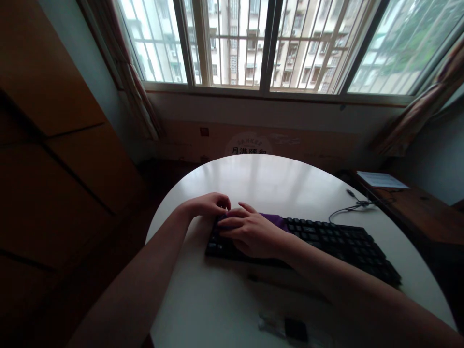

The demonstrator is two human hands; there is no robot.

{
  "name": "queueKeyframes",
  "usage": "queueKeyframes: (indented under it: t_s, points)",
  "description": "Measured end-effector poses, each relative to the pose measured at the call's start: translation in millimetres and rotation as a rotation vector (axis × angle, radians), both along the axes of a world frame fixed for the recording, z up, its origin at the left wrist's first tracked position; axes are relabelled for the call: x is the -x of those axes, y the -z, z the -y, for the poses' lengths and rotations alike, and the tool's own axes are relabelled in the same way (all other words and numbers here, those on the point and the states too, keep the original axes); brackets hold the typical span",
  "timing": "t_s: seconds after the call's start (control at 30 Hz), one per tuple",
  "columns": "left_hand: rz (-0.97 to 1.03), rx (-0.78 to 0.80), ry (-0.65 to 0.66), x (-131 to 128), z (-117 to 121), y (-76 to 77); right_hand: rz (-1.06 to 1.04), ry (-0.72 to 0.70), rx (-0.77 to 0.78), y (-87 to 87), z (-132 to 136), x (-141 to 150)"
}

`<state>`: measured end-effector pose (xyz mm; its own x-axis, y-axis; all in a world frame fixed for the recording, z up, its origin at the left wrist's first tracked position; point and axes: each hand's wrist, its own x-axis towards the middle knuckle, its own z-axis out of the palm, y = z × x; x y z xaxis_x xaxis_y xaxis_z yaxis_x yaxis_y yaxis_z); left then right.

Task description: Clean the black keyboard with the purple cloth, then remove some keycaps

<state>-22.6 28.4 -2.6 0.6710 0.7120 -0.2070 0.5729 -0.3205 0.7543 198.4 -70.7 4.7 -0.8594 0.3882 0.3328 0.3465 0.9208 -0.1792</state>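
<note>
A black keyboard (337, 239) lies across the white round table. My right hand (253, 231) rests over its left end, fingers extended and slightly bent on a purple cloth (273, 220), which spreads under the palm onto the keys. Close beside it, at the keyboard's far left corner, my left hand (210, 204) has its fingers curled in a pinch. Its fingertips meet the corner and the cloth's edge, but what they hold is hidden. Several keys and part of the cloth are covered by my right hand and forearm.
Beyond the keyboard, a dark cable (350, 209) lies coiled on the white table (250, 179). Nearer me are a thin dark stick-like tool (286, 286) and a clear item with a black block (295, 329). A wooden desk (420, 212) with a paper sheet (382, 180) stands right.
</note>
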Motion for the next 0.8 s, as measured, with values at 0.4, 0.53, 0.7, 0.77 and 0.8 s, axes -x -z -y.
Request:
queueKeyframes:
  t_s: [0.4,0.53,0.7,0.77,0.8]
  points:
    - [0.016,0.008,-0.005,-1.8,2.3,-0.8,0.051,-0.033,0.111,-9.7,9.2,14.9]
    - [0.011,0.010,-0.005,-1.0,2.7,-0.8,0.054,-0.038,0.151,-16.6,8.2,7.2]
    - [0.004,0.004,-0.007,-0.3,3.4,-1.7,0.049,-0.047,0.190,-21.2,6.7,-1.7]
    - [0.000,0.000,-0.003,-0.2,3.0,-1.7,0.041,-0.044,0.183,-18.7,6.8,0.3]
    - [-0.002,-0.005,-0.001,-0.1,2.4,-1.3,0.038,-0.044,0.175,-16.4,6.9,2.4]
